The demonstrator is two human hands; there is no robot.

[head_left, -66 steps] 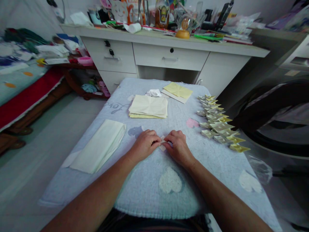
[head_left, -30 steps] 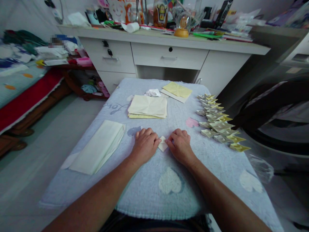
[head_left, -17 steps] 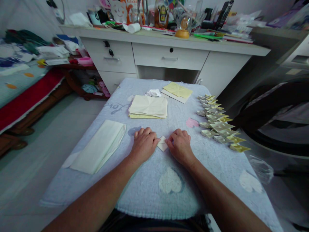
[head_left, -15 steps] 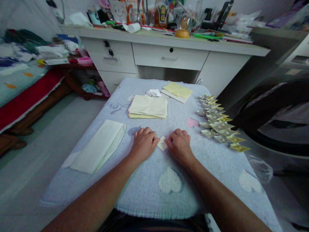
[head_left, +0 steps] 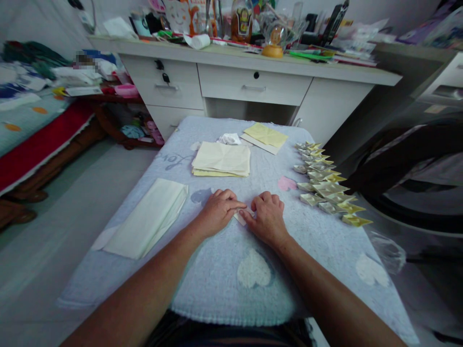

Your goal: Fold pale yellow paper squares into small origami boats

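Observation:
A small folded piece of pale paper (head_left: 239,219) lies on the cloth-covered table, partly hidden under my fingers. My left hand (head_left: 220,210) is at its left side, index finger laid across the top edge and the other fingers curled in. From the right, my right hand (head_left: 267,218) presses the paper with its thumb, its fingers bent. Beyond my hands sits a stack of cream and yellow paper sheets (head_left: 221,158). Rows of folded paper boats (head_left: 331,188) stand along the table's right side.
A long folded pale paper bundle (head_left: 146,219) lies at the left. Yellow and white sheets (head_left: 265,135) and a crumpled white tissue (head_left: 229,139) are at the far end. Behind stands a white desk (head_left: 253,89) with cluttered top; a washing machine (head_left: 415,188) is at right.
My left index finger has stretched out over the paper's top edge. My right thumb has moved left and down across the paper, covering more of it.

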